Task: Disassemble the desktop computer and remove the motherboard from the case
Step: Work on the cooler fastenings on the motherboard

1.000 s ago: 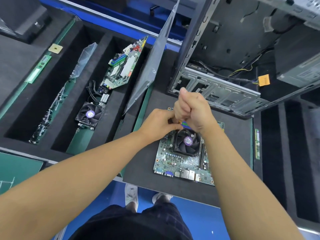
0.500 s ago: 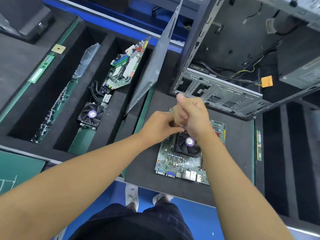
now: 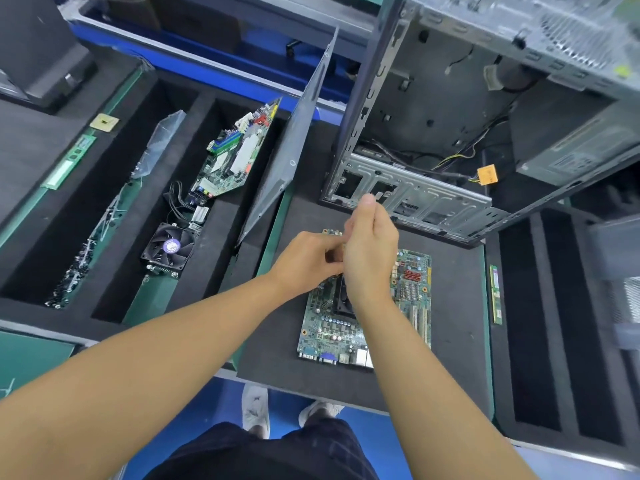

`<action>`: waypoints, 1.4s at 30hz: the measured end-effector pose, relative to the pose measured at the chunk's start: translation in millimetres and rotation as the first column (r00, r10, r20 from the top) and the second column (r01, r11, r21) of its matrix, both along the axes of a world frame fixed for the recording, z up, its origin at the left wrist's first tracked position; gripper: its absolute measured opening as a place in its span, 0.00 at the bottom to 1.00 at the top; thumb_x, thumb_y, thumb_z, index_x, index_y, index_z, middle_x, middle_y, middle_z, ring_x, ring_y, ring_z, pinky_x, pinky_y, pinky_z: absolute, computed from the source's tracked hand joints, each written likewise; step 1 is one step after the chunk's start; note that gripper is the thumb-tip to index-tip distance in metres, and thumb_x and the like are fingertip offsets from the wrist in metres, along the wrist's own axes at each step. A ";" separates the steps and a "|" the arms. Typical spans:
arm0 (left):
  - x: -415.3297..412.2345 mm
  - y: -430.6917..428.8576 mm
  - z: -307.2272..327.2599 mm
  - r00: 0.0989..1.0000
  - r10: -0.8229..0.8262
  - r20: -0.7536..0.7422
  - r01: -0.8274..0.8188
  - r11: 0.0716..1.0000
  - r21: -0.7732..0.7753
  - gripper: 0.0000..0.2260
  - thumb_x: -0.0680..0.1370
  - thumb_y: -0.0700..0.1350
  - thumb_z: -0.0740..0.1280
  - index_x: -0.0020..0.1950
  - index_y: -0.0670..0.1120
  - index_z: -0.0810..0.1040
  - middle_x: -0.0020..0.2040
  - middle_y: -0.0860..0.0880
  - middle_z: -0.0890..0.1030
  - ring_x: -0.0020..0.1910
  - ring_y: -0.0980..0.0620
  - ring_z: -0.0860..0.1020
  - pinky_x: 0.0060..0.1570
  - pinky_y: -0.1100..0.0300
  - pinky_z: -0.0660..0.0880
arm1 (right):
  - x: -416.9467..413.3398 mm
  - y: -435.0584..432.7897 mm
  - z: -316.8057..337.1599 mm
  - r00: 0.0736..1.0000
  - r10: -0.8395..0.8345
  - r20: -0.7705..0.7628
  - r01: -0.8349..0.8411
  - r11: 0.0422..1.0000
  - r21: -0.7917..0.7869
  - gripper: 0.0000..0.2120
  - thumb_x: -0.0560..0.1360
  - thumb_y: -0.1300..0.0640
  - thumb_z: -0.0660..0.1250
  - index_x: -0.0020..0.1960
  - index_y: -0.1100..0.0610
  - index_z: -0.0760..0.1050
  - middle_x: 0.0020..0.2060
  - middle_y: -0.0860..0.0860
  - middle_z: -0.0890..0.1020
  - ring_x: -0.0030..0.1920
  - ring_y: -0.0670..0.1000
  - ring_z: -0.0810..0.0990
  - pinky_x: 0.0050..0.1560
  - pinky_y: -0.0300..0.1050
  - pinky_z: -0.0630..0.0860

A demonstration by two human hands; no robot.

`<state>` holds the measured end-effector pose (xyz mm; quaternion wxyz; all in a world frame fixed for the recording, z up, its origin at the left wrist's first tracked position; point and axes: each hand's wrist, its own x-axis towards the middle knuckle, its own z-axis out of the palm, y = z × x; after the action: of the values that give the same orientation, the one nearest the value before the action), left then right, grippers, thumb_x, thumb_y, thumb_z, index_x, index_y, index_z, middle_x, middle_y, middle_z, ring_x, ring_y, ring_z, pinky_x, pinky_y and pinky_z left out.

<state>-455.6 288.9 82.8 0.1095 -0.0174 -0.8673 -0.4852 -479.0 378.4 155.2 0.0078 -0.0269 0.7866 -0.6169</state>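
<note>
The green motherboard [image 3: 412, 299] lies flat on a black foam pad [image 3: 457, 362], outside the open metal case [image 3: 415, 199] that stands behind it. Its black cooler fan [image 3: 341, 301] is mostly covered by my right wrist. Both hands meet above the board's far edge. My left hand [image 3: 308, 259] has its fingers curled and pinches something small that is hidden between the hands. My right hand [image 3: 372, 251] stands on edge with the thumb pointing up. Its fingers are hidden behind it.
A memory stick [image 3: 495, 296] lies right of the board. Foam slots at the left hold a second board [image 3: 235, 157], a loose fan [image 3: 169, 245] and a case side panel [image 3: 287, 157]. An orange connector [image 3: 486, 174] hangs on cables inside the case.
My right hand has loosened from a tight fist and risen slightly, with the thumb stretched up. The left hand stays against it. More of the board's right side shows.
</note>
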 end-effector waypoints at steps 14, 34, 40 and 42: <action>4.6 -2.0 -2.4 0.994 0.077 0.083 -0.069 0.993 -0.096 0.11 0.69 0.54 0.59 0.27 0.56 0.61 0.31 0.67 0.75 0.29 0.64 0.72 0.25 0.67 0.61 | -12.5 0.9 5.9 0.938 0.346 0.015 -0.344 0.926 0.156 0.15 0.80 0.45 0.61 0.38 0.51 0.72 0.32 0.47 0.77 0.35 0.47 0.75 0.38 0.37 0.72; -1.8 1.3 -0.6 0.998 0.057 0.038 -0.054 0.995 -0.081 0.16 0.71 0.48 0.63 0.28 0.59 0.60 0.27 0.62 0.74 0.26 0.64 0.70 0.26 0.71 0.63 | -9.1 3.6 7.7 0.999 0.043 -0.026 -0.040 0.995 0.093 0.17 0.80 0.45 0.62 0.39 0.56 0.73 0.32 0.50 0.78 0.35 0.49 0.77 0.39 0.41 0.73; -2.0 2.3 -7.1 1.000 0.015 -0.025 -0.020 0.971 -0.238 0.09 0.71 0.47 0.51 0.31 0.48 0.59 0.25 0.57 0.54 0.24 0.58 0.54 0.25 0.68 0.61 | 5.6 -7.3 4.2 0.998 0.064 0.004 -0.063 0.989 -0.137 0.26 0.80 0.50 0.60 0.27 0.58 0.58 0.24 0.52 0.61 0.28 0.51 0.59 0.31 0.47 0.56; 1.3 1.8 -8.5 0.999 0.043 0.023 -0.039 0.983 -0.178 0.11 0.71 0.51 0.56 0.30 0.52 0.60 0.23 0.58 0.59 0.22 0.58 0.63 0.26 0.70 0.63 | -7.7 2.9 1.3 0.934 0.358 -0.003 -0.353 0.919 -0.177 0.27 0.78 0.52 0.61 0.23 0.56 0.58 0.21 0.52 0.60 0.25 0.50 0.57 0.30 0.44 0.56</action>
<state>-454.3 290.7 74.3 0.1061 -0.0029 -0.9086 -0.4039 -486.7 381.3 156.5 0.1286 -0.1607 0.7113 -0.6721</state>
